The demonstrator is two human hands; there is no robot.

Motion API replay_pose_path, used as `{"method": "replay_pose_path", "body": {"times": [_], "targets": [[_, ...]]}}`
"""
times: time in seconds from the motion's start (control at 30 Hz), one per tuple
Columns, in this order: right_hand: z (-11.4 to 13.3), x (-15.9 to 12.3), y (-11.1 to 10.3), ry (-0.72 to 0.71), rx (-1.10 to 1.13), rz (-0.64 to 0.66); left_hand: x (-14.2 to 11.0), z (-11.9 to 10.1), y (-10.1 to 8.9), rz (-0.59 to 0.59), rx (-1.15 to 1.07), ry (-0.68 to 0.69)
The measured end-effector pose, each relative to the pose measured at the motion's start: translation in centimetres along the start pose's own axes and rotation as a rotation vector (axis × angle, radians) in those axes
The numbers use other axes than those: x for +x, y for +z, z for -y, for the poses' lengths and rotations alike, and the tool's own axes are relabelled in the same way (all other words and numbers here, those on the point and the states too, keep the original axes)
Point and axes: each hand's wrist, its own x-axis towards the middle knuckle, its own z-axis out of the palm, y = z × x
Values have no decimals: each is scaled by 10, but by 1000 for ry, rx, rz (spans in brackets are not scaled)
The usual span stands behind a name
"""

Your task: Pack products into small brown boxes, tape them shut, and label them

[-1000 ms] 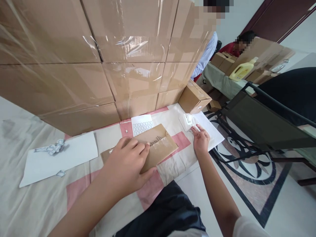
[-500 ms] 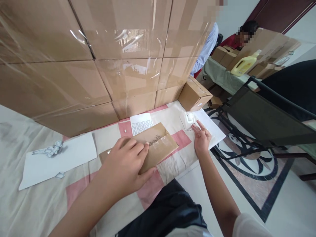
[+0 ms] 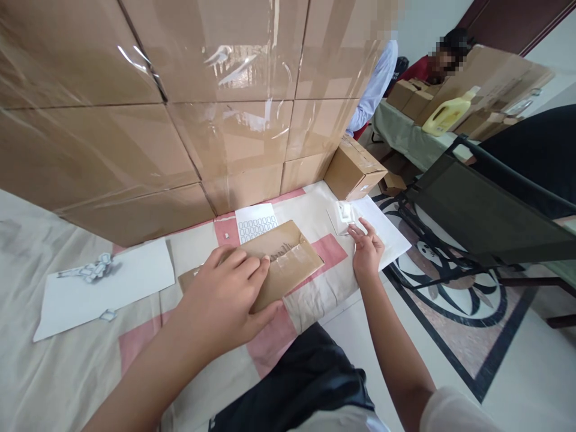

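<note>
My left hand (image 3: 234, 294) lies over a flat brown cardboard piece (image 3: 288, 273) on the cloth, fingers bent across its top and thumb along the near edge. Dark zigzag pen marks show on the cardboard beside the index fingertip. My right hand (image 3: 368, 249) is raised at the right, fingers loosely curled and apart, with nothing visible between them. Its fingertips are close to a small white square holder (image 3: 344, 211) with white stuff in it; whether they touch cannot be made out. Beyond the cardboard is a white sheet (image 3: 257, 222) printed with rows of small blue outlines, partly covered.
Stacked, film-wrapped cartons (image 3: 243, 138) wall off the far side. A paper sheet (image 3: 135, 282) at left bears a pile of small cut-out labels (image 3: 94, 267). A carton (image 3: 355, 168), a white paper (image 3: 389, 240) and a dark chair (image 3: 472, 222) are at right. Another person sits beyond.
The view has shifted slightly. Both hands keep nearly the same pose, the left on the cardboard and the right by the white holder.
</note>
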Motion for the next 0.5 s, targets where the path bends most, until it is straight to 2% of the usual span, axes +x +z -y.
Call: {"method": "replay_pose_path", "body": {"times": [0.27,0.5], "targets": [[0,0,2,-10,-25,-42,1,2,1,-3,-17,3],[3,-2,2,-35,-134,8,4,2,1,0,-49,5]]}}
